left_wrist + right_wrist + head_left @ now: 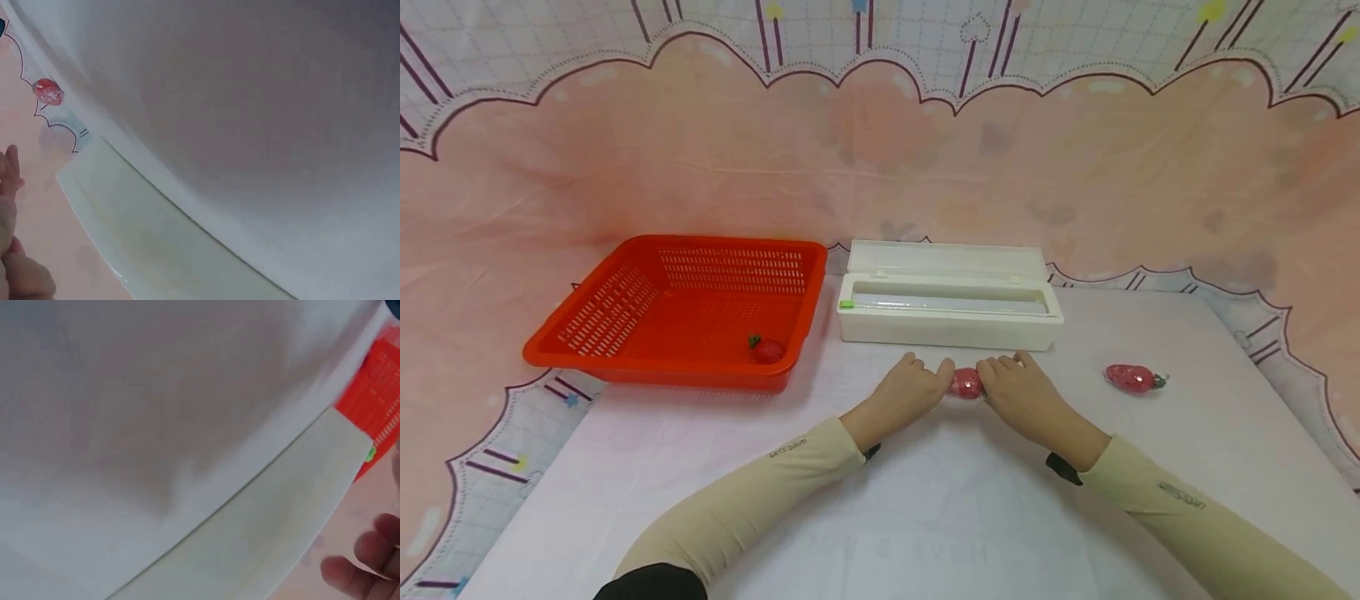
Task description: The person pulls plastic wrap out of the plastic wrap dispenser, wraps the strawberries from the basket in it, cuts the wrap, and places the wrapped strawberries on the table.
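Note:
Between the two hands, low over the white table in front of the white box, is a red strawberry [966, 383] that shines as if wrapped in clear film. My left hand [913, 387] pinches its left end, and my right hand [1018, 392] grips the opposite end, hiding part of it. Off to the right lies another film-wrapped strawberry [1133, 378] with a green top, which also shows in the left wrist view [48, 92]. Only some left fingers [25, 275] and right fingers [350, 575] enter the wrist views; the held strawberry is out of sight there.
Behind the hands stands a long white cling film box [951, 329], its lid raised, with a roll inside and a green slider [847, 304] at the left. A red plastic basket [662, 371] at left holds one strawberry [768, 350]. A patterned cloth [880, 175] hangs behind the table.

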Demonstrator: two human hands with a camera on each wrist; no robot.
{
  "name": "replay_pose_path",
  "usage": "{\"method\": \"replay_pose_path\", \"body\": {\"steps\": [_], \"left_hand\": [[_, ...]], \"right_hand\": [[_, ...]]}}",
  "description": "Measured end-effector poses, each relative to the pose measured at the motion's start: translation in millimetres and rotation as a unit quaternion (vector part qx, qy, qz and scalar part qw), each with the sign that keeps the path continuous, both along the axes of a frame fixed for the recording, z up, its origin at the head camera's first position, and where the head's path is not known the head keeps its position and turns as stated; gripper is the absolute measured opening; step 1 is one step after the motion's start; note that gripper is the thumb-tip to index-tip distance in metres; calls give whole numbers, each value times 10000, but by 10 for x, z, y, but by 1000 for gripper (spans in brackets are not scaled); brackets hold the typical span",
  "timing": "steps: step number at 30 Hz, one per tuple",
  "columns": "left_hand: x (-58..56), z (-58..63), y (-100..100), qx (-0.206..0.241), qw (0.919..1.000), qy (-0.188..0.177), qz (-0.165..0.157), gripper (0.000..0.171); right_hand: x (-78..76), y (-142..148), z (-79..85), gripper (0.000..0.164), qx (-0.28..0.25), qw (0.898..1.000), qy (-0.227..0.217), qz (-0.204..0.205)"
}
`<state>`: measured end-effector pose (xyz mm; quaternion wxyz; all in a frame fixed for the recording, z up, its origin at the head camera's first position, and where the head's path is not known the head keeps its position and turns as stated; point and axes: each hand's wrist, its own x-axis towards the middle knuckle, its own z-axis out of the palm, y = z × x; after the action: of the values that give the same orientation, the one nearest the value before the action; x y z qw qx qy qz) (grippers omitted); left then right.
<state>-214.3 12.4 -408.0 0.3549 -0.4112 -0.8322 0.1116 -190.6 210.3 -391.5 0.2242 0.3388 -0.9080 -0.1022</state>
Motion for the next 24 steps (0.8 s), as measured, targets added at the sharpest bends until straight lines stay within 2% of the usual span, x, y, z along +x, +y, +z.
{"method": "replay_pose_path", "body": {"steps": [4,8,11,16,19,22,24], "left_hand": [[-11,45,94,-177,9988,-454,-15,8],[13,102,173,-201,9950,-863,460,31],[32,120,221,-95,9931,-872,775,37],[73,159,338,316,9942,-659,794,27],[104,200,451,352,9925,-760,895,26],[122,244,601,32,9862,-1324,994,29],[115,260,722,-262,9774,-1846,1000,32]], "right_hand": [[55,44,37,53,-358,9988,-319,42],[58,148,49,45,-384,9982,-403,-231],[66,280,55,43,-346,9975,-412,-454],[106,497,101,42,-338,9953,-549,-727],[141,598,132,43,-284,9936,-613,-909],[179,685,142,44,-288,9925,-639,-1000],[205,742,139,44,-331,9925,-616,-1000]]}}
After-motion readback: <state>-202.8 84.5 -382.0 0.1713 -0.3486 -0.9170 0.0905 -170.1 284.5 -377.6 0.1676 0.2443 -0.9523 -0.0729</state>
